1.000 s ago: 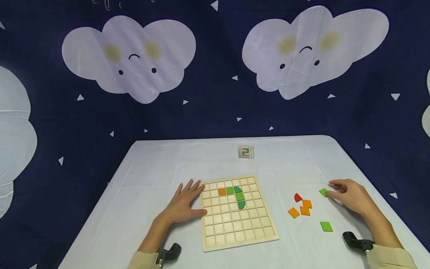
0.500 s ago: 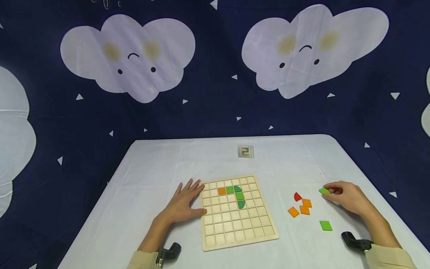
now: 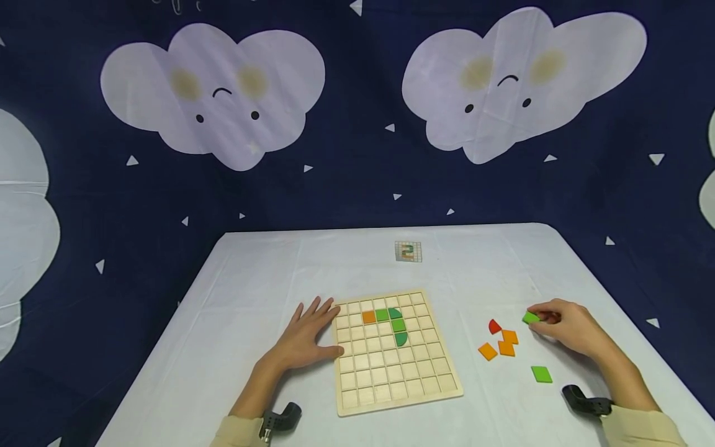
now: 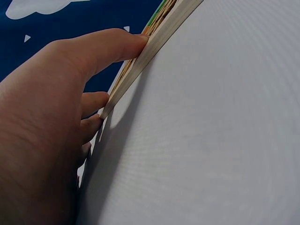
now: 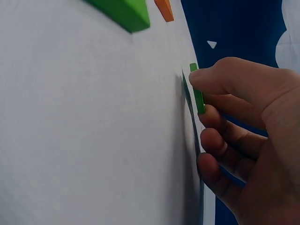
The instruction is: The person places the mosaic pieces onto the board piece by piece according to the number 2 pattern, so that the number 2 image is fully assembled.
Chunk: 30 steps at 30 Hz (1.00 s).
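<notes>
My right hand [image 3: 571,326] pinches a green square tile [image 3: 530,318] between thumb and fingers, on the right side of the table. In the right wrist view, this green tile [image 5: 198,97] stands on edge between thumb tip and fingers, just off the cloth. A wooden grid board [image 3: 385,375] lies at the middle of the table. On it sit an orange square [image 3: 368,317], two green squares [image 3: 382,315] and two dark green quarter-round tiles [image 3: 401,339]. My left hand [image 3: 304,338] rests at the board's left edge, fingers spread, thumb and fingertips touching the rim.
Left of my right hand lie a red quarter-round tile [image 3: 494,326] and three orange tiles [image 3: 506,348]. Another green tile [image 3: 541,374] lies closer to me. A small card [image 3: 408,251] with a coloured grid pattern lies behind the board on the white table [image 3: 268,273].
My right hand has closed its fingers on the green tile and moved it slightly left, towards the red and orange tiles. The left hand and the board have stayed in place.
</notes>
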Tool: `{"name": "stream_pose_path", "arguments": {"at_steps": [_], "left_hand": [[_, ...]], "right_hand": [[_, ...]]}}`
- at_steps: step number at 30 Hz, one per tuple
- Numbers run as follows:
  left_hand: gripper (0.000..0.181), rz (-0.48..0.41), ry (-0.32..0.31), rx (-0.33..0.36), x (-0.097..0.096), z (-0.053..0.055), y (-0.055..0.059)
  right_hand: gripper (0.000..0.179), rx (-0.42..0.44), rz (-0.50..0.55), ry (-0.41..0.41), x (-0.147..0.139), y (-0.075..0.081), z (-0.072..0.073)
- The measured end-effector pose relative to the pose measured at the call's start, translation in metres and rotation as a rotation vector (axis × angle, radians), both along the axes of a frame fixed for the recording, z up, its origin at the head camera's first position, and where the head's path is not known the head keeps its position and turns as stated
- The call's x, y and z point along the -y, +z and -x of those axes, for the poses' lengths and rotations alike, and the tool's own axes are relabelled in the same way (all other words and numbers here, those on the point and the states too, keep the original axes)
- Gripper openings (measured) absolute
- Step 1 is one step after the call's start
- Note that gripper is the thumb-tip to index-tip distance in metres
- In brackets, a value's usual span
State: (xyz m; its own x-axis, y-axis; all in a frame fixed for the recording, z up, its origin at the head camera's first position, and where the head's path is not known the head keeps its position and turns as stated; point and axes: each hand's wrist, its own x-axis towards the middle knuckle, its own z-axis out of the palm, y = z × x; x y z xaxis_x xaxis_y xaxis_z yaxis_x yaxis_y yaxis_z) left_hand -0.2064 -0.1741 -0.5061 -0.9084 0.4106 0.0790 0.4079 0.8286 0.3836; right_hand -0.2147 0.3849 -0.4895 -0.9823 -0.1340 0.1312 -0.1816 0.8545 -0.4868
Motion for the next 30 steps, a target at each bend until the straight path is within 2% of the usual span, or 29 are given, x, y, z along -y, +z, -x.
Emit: {"name": "stream_pose_path", "arguments": {"at_steps": [15, 30], "left_hand": [[0.093, -0.007, -0.009, -0.003, 0.001, 0.0, 0.001], [0.093, 0.002, -0.008, 0.001, 0.001, 0.001, -0.001]], "right_hand": [[0.031, -0.047, 0.016, 0.064, 0.022, 0.007, -0.001], [0.025, -0.022, 0.055, 0.154, 0.053, 0.006, 0.001]]}}
